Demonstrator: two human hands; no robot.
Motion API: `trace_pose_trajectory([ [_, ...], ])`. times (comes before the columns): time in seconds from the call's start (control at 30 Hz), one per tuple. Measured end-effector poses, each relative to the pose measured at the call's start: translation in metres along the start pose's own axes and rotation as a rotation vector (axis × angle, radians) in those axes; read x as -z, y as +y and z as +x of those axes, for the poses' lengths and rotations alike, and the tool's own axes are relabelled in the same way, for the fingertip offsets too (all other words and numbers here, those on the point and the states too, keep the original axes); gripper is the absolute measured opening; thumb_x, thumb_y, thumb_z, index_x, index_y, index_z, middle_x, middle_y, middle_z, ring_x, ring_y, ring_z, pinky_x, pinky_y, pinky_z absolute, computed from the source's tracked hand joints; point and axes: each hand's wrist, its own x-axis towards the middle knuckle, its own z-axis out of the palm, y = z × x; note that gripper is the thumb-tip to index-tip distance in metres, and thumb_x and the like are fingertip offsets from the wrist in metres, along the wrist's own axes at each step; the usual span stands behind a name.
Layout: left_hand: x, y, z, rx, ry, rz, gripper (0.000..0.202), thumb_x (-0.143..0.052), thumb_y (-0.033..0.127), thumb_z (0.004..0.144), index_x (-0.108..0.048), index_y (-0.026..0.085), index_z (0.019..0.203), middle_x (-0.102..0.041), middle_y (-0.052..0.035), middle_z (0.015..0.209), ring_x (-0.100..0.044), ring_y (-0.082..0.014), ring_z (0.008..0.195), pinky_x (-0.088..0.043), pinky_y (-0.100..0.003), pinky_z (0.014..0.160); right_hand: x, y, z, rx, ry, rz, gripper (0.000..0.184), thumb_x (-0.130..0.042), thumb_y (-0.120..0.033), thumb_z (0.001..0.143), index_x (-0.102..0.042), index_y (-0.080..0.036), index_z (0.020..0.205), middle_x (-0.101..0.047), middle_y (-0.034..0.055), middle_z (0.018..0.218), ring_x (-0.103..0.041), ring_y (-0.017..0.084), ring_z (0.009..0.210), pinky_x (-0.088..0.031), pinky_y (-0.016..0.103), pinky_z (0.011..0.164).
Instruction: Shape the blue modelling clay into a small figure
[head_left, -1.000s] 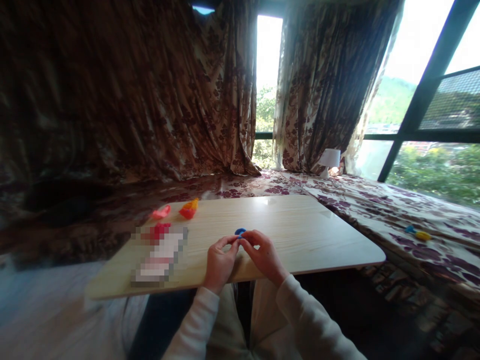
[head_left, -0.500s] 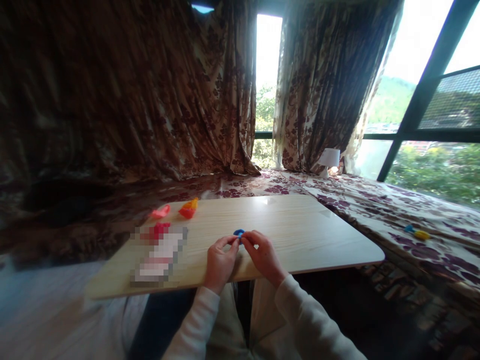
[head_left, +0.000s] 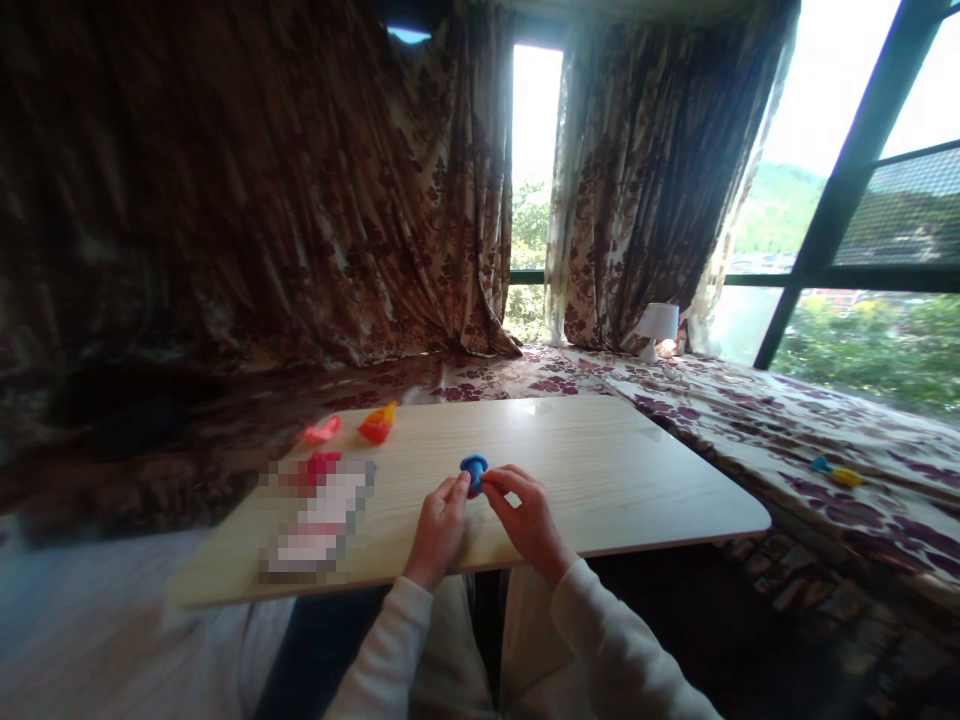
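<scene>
Between my two hands, over the near middle of the table, is a small blue piece point(head_left: 474, 465) with a round, flared top and a narrower stem. Its exact kind cannot be made out. My left hand point(head_left: 441, 522) is closed, pinching the piece's left side between thumb and fingers. From the right, my right hand point(head_left: 527, 510) pinches its lower edge with thumb and forefinger. My fingers hide part of the stem.
On the table point(head_left: 600, 450), to the left, lie an orange-and-yellow piece point(head_left: 377, 424), a pink piece point(head_left: 322, 430), a red piece point(head_left: 321, 466) and a blurred-out flat rectangle point(head_left: 322, 520). A blue-and-yellow thing point(head_left: 838, 472) rests on the flowered cover at right, a white lamp point(head_left: 660, 322) farther back.
The blue piece shows more fully now, its rim tipped up and its stem visible below. My left hand has shifted slightly left. Both hands keep their pinch.
</scene>
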Motion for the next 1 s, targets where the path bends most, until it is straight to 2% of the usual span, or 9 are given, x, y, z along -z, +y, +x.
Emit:
trace_pose_trajectory([
  [0.23, 0.0, -0.006, 0.001, 0.035, -0.017, -0.018, 0.035, -0.05, 0.042, 0.082, -0.069, 0.012, 0.083, -0.069, -0.005, 0.074, -0.059, -0.0196, 0.076, -0.041, -0.027, 0.073, 0.0, -0.003, 0.002, 0.005, -0.014, -0.055, 0.015, -0.062, -0.015, 0.077, -0.064, -0.021, 0.091, -0.061, 0.0022, 0.083, -0.056, 0.015, 0.073, -0.047, 0.027, 0.066],
  [0.43, 0.0, -0.007, 0.002, 0.033, -0.032, -0.027, 0.034, -0.05, 0.041, 0.082, -0.069, 0.012, 0.083, -0.068, -0.0048, 0.075, -0.059, -0.0192, 0.077, -0.041, -0.027, 0.074, 0.0, -0.003, 0.001, 0.03, -0.05, -0.073, 0.018, -0.056, -0.013, 0.08, -0.065, -0.022, 0.093, -0.061, 0.0028, 0.086, -0.056, 0.014, 0.074, -0.047, 0.028, 0.068],
  [0.8, -0.001, -0.007, 0.002, 0.05, -0.023, -0.049, 0.034, -0.052, 0.042, 0.082, -0.069, 0.012, 0.078, -0.068, -0.0051, 0.072, -0.059, -0.0192, 0.075, -0.041, -0.028, 0.075, 0.0, -0.005, 0.001, 0.035, 0.004, -0.071, 0.01, -0.057, -0.015, 0.08, -0.063, -0.022, 0.087, -0.061, 0.002, 0.085, -0.057, 0.014, 0.074, -0.048, 0.027, 0.066],
  [1.0, -0.01, -0.011, 0.008, 0.08, -0.055, -0.249, 0.031, -0.055, 0.04, 0.08, -0.072, 0.014, 0.083, -0.071, -0.0063, 0.08, -0.061, -0.019, 0.082, -0.042, -0.028, 0.081, 0.0, -0.003, 0.0, 0.055, 0.06, -0.093, 0.012, -0.061, -0.013, 0.077, -0.062, -0.022, 0.086, -0.058, 0.0019, 0.086, -0.056, 0.014, 0.075, -0.047, 0.026, 0.065],
])
